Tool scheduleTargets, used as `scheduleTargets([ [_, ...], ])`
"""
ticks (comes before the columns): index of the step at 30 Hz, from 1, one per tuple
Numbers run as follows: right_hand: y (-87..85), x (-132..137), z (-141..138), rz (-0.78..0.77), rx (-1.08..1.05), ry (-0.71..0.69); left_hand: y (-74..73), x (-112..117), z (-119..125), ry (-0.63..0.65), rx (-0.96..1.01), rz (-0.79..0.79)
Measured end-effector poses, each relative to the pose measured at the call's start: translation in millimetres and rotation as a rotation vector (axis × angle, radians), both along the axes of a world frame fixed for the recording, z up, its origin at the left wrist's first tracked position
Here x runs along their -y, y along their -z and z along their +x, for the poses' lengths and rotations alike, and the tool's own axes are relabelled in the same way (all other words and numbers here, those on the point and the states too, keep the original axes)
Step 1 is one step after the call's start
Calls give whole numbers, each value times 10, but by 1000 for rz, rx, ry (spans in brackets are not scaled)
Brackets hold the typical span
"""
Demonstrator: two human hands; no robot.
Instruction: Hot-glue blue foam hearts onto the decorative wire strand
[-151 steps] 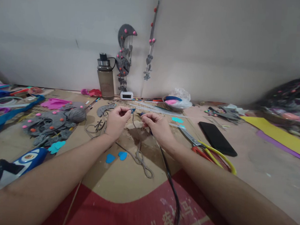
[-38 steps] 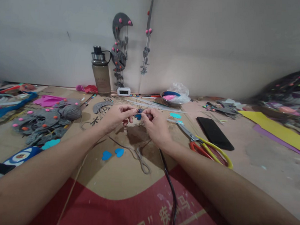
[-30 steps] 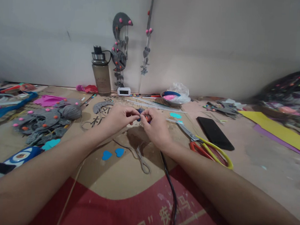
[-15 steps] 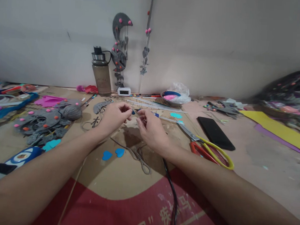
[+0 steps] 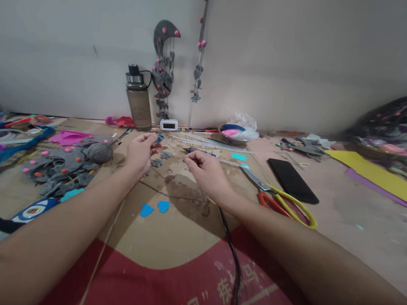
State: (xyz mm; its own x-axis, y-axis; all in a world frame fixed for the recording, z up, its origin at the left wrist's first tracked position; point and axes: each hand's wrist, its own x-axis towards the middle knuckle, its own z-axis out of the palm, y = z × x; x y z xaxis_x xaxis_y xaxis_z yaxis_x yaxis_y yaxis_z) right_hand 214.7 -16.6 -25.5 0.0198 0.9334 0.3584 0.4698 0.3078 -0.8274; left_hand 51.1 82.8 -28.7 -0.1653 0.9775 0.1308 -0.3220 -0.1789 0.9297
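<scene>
My left hand [image 5: 141, 150] is raised over the cardboard mat [image 5: 166, 241] and pinches a small blue piece [image 5: 160, 137] at its fingertips. My right hand [image 5: 205, 173] rests a little to the right with thumb and forefinger pinched together; what it grips is too small to make out. A thin grey cord [image 5: 169, 196] runs taut across the mat below both hands. Small grey felt shapes [image 5: 161, 156] lie between the hands. Two blue hearts [image 5: 154, 208] lie nearer to me.
Red and yellow scissors [image 5: 275, 198] and a black phone [image 5: 292, 179] lie to the right. A black cable [image 5: 234, 266] runs under my right wrist. A bottle [image 5: 138, 104], a small clock [image 5: 168, 124] and a bowl [image 5: 231, 133] stand by the wall. Grey felt pile [image 5: 54, 168] at left.
My hands have parted. The left hand moved left and away with the blue piece. The looped grey cord on the mat has been drawn straight.
</scene>
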Motion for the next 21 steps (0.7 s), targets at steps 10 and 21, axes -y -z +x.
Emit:
scheduleTargets([
  [10,-387,299,-96,-382,-232,-377,-14,-124,-160,-77,151,-14],
  [21,-204,-15,183,-2,570,163,67,-103,-109,15,12,139],
])
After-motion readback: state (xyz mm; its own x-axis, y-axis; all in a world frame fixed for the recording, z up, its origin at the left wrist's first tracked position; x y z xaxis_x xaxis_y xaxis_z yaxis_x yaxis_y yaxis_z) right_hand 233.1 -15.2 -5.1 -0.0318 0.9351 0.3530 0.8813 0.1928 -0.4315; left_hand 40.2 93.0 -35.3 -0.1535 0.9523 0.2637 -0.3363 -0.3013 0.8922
